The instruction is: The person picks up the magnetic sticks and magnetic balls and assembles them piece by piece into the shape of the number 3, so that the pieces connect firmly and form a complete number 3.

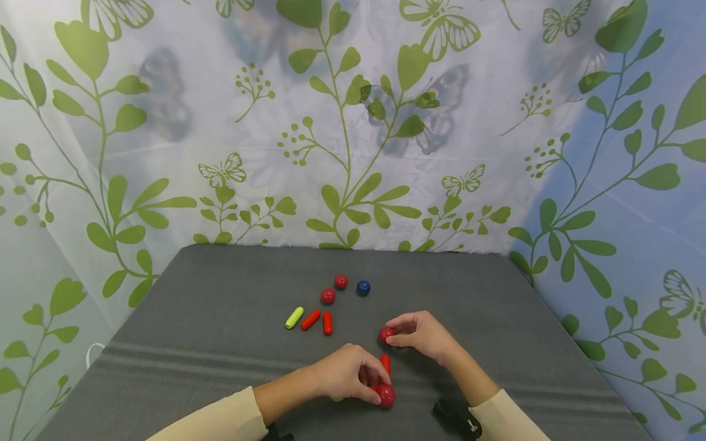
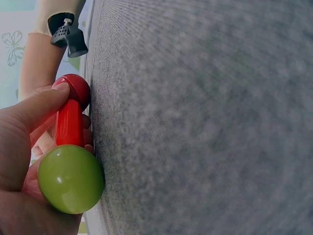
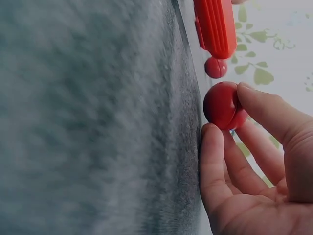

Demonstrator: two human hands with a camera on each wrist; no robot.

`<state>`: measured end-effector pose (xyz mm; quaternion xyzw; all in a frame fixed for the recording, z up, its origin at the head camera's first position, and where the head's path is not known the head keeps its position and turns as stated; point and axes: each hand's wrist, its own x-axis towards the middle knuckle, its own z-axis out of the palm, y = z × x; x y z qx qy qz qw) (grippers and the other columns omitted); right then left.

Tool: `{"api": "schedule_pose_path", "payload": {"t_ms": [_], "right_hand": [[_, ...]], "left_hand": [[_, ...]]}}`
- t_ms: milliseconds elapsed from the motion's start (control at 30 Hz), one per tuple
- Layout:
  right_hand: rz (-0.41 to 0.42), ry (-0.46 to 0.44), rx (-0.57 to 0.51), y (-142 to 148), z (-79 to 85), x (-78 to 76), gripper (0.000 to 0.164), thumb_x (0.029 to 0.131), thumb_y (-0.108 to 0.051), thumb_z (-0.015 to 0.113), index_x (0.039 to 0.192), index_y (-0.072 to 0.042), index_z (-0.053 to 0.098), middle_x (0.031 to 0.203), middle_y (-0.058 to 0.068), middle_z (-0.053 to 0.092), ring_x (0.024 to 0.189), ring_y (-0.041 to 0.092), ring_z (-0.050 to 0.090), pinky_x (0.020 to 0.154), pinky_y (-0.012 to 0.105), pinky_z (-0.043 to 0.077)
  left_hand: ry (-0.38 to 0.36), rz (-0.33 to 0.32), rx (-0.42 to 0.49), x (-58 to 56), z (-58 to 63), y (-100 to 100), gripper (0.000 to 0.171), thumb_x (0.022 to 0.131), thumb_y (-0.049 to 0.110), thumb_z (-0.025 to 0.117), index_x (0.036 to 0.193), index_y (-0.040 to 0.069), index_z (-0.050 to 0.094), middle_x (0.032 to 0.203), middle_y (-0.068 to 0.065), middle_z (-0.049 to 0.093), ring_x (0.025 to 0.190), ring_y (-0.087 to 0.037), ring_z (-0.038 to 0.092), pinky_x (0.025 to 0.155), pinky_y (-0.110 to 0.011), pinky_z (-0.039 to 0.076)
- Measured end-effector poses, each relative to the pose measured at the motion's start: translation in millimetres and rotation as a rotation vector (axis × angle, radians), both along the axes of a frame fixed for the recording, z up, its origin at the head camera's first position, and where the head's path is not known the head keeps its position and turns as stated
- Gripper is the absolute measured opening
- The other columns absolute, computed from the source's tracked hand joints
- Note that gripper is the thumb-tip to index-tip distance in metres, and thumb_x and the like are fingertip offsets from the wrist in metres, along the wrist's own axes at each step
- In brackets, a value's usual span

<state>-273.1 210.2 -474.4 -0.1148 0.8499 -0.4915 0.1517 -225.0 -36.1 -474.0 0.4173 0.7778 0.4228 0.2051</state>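
1. On my head feed, the left grip (image 1: 355, 372), a person's bare hand, is clasping the nearer red ball (image 1: 388, 396); the left wrist feed shows the thumb pressed on it.
2. From that wrist I also see a red stick (image 2: 69, 125) running from that ball to a green ball (image 2: 72, 178), which sits against the palm. It touches both.
3. The right grip (image 1: 423, 335) pinches the farther red ball (image 1: 386, 334) between thumb and fingers, low over the grey tabletop (image 1: 248, 269).
4. Between the two gripped balls I have a second red stick (image 1: 385, 364). A gap parts it from the farther one. Left fingers come close to its near end, so I cannot tell whether it meets the nearer one.
5. Beyond the hands, left of the farther ball, I see a yellow-green stick (image 1: 295, 318) and two loose red sticks (image 1: 328, 323) lying near one another.
6. Behind those sit two loose red balls (image 1: 328, 296) just beside each other, with a blue ball (image 1: 363, 287) near them on the right.
7. A leaf-and-butterfly curtain (image 1: 265, 138) backs my view, and both forearms wear cream sleeves (image 1: 212, 422).
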Motion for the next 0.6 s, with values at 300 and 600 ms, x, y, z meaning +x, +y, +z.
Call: {"api": "schedule_pose_path", "payload": {"t_ms": [300,600], "right_hand": [[0.030,-0.020,-0.009,-3,2.2,13.2,0.037,0.085,-0.024,0.085,0.115,-0.004,0.076,0.102,0.007,0.078,0.089,0.015,0.072,0.081,0.032,0.062],[0.064,-0.041,-0.063,-4,0.2,15.3,0.036,0.086,-0.019,0.084,0.115,-0.001,0.075,0.103,0.010,0.078,0.091,0.017,0.073,0.082,0.034,0.062]], "left_hand": [[0.026,-0.002,-0.003,0.6,-0.7,0,0.021,0.084,0.011,0.085,0.103,0.016,0.078,0.077,0.007,0.071,0.063,0.006,0.057,0.058,-0.016,0.052],[0.055,-0.013,-0.005,-0.7,-2.3,-1,0.021,0.085,0.012,0.084,0.105,0.016,0.078,0.077,0.009,0.069,0.063,0.007,0.056,0.058,-0.017,0.053]]}}
